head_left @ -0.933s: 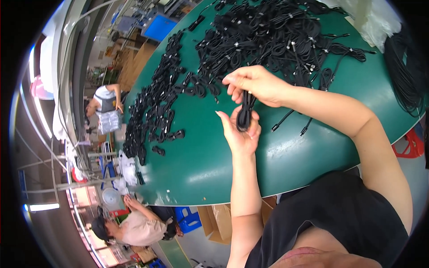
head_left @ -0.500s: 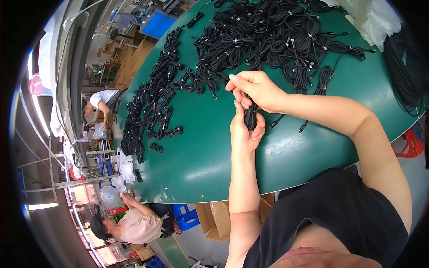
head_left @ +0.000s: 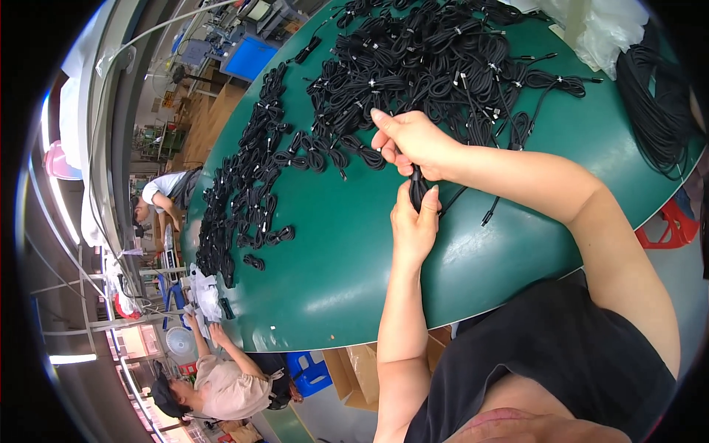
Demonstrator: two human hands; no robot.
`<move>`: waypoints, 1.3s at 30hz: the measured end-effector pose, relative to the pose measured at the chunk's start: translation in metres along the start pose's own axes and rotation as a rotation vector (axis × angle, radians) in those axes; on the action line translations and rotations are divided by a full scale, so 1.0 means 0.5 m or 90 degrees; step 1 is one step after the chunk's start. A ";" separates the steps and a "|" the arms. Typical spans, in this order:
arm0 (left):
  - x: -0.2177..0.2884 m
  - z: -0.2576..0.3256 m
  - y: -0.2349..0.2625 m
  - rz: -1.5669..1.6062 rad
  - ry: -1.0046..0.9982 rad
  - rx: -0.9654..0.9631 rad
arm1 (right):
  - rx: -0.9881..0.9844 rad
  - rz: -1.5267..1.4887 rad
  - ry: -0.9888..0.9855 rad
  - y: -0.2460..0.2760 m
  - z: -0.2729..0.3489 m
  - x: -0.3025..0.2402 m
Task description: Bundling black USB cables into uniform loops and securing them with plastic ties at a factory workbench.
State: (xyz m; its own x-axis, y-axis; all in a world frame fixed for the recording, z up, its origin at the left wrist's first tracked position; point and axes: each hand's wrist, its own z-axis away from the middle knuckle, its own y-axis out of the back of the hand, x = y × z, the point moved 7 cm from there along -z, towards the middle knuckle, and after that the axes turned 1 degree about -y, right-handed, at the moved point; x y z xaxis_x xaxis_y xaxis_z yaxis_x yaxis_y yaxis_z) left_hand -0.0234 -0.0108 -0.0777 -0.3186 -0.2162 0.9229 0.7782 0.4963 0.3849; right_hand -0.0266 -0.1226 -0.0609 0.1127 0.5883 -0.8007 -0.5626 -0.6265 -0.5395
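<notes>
The hands (head_left: pixel 413 184) hide most of the coiled black cable (head_left: pixel 418 193).

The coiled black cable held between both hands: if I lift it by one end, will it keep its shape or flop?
The coiled black cable would probably flop: its loose end trails limply on the green table. It likely weighs little, since the left hand and right hand pinch it with fingertips only. Untied, it may well uncoil.

We are looking down at a green surface (head_left: pixel 332 244). Our left hand (head_left: pixel 413 225) is gripping a coiled black cable (head_left: pixel 418 188) from below while our right hand (head_left: pixel 413 140) is pinching it from above. A pile of black cable bundles (head_left: pixel 428 59) is lying beyond.
</notes>
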 end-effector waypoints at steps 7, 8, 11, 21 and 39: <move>-0.030 -0.007 0.009 0.026 -0.020 0.032 | -0.027 0.132 0.038 -0.019 0.001 -0.004; -0.038 -0.007 0.009 0.132 0.019 0.039 | -0.048 0.148 0.055 -0.027 -0.001 -0.011; -0.048 -0.014 0.041 0.221 0.081 0.088 | -0.019 0.537 0.298 -0.013 -0.013 -0.074; -0.118 -0.018 0.261 0.788 -0.071 0.408 | 0.136 1.377 0.274 0.095 -0.045 -0.128; 0.009 0.011 0.099 0.214 -0.251 0.155 | -0.297 0.656 0.444 -0.118 0.146 -0.115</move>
State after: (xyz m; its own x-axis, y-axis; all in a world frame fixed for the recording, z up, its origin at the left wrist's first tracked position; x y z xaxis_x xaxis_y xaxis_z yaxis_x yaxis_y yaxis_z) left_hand 0.0106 0.0171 -0.0544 -0.2893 0.2929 0.9113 0.7396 0.6728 0.0186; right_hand -0.0594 -0.0820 0.0359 0.2796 -0.5537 -0.7843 -0.3280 -0.8229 0.4640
